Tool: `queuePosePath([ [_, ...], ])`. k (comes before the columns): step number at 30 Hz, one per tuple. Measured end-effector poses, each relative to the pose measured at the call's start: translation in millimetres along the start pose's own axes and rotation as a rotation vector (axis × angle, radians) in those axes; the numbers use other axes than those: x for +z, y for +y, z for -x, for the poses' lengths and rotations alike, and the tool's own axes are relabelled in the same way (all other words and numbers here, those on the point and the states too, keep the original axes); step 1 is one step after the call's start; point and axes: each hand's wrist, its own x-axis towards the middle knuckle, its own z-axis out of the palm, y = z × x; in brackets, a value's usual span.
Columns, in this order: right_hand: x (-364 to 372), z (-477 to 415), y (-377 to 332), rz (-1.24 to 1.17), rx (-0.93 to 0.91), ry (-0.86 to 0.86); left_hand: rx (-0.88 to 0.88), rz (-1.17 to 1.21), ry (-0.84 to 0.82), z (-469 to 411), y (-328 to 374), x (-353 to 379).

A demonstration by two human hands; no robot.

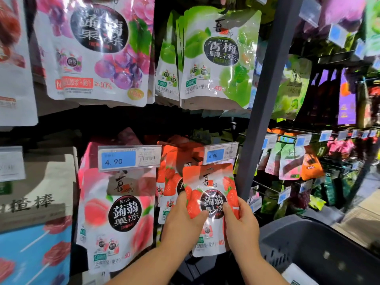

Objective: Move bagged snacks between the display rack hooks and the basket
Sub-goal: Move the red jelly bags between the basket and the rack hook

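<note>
now, left hand (183, 221) and right hand (243, 229) fingers (227, 209) grip strawberry bag (211, 188) under price tag (220, 155), near basket (308, 241).

Strawberry bag (211, 202) is showing red berries on white, with a black circle and white lettering. Peach bag (121, 212) is showing pink on white, same black circle. Grape bag (98, 48) is running purple-magenta, plum bag (218, 58) green. Price tags (118, 159) are carrying blue panels. Basket (308, 243) is reading dark grey.
</note>
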Motion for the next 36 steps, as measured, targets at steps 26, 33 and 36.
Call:
queuePosePath([
  [26,42.9,-21.5,1.1,0.034,0.053,-0.164,0.013,-0.107,0.203,-9.7,-25.9,2.8],
  [33,38.9,-31.2,5.2,-0.171,0.165,-0.307,-0.040,-0.020,0.194,-15.6,-27.0,3.3],
  [36,40.9,-31.3,7.2,-0.129,0.154,-0.278,-0.031,-0.004,0.159,-17.7,-28.9,1.0],
])
